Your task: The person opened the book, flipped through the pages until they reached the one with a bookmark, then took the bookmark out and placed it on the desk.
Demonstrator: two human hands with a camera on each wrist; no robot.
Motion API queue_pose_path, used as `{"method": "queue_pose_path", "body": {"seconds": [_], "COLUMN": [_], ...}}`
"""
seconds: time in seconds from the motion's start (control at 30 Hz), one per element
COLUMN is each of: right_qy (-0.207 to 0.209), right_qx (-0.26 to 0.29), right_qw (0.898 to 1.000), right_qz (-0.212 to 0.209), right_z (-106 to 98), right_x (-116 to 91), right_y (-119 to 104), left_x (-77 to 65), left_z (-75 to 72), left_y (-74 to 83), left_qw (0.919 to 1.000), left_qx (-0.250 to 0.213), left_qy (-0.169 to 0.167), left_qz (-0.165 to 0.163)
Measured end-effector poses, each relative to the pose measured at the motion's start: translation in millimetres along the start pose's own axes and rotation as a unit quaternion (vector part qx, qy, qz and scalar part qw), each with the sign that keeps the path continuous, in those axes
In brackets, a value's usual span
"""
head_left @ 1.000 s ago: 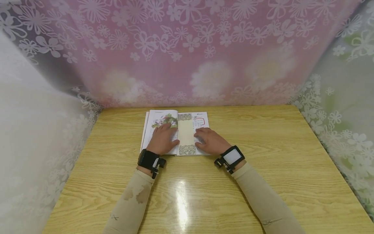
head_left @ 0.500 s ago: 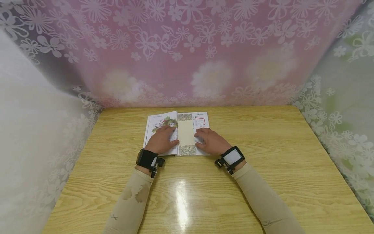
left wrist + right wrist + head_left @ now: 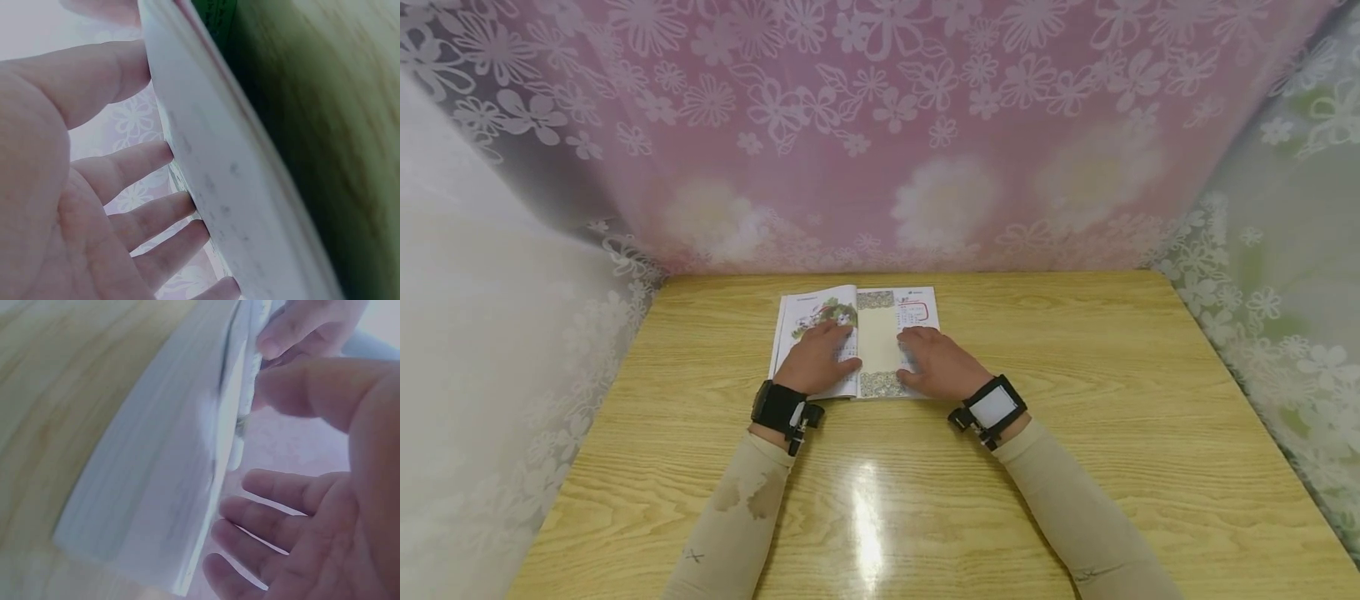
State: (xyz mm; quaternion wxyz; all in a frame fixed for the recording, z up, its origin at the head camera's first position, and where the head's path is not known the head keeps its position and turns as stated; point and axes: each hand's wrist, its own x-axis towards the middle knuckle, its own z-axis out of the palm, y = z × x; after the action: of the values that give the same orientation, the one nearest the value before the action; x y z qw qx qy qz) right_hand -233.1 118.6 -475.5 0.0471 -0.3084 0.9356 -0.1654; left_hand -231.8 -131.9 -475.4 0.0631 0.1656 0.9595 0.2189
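An open book (image 3: 822,302) lies on the table, with print and a colour picture on its left page. Along the inner side of the right page lies a cream bookmark (image 3: 877,340) with ornate patterned ends. My left hand (image 3: 812,360) rests on the left page, its thumb tip at the spine beside the bookmark. On the right page, my right hand (image 3: 945,364) has its fingertips and thumb at the bookmark's right edge. The left wrist view shows fingertips (image 3: 181,203) touching the page. Fairly straight, slightly spread fingers (image 3: 265,522) show in the right wrist view.
The wooden table (image 3: 1075,333) extends around the book on all sides, with a glare streak in front. A pink floral curtain (image 3: 820,183) hangs at the table's back edge, and pale floral sheets (image 3: 1285,317) flank it.
The left page's outer edge has shifted slightly right and flattened under my left hand, whose fingers moved a little lower. My right hand has moved slightly left to the bookmark's edge.
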Motion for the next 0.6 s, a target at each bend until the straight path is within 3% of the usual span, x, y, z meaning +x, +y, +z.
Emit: {"method": "queue_pose_path", "body": {"seconds": [0.13, 0.3, 0.6], "right_qy": [0.002, -0.024, -0.024], "right_qx": [-0.019, -0.070, -0.130], "right_qw": [0.999, 0.995, 0.986], "right_qz": [-0.030, -0.074, -0.103], "right_z": [5.3, 14.0, 12.4], "right_x": [4.9, 6.7, 16.9], "right_y": [-14.0, -30.1, -43.0], "left_x": [0.6, 1.1, 1.0], "left_z": [-0.6, 1.9, 2.1], "left_y": [0.0, 1.7, -1.3], "left_qw": [1.0000, 0.9999, 0.9998], "left_qx": [0.001, 0.011, 0.014], "left_qy": [0.000, -0.004, 0.009], "left_qz": [0.001, 0.006, 0.015]}}
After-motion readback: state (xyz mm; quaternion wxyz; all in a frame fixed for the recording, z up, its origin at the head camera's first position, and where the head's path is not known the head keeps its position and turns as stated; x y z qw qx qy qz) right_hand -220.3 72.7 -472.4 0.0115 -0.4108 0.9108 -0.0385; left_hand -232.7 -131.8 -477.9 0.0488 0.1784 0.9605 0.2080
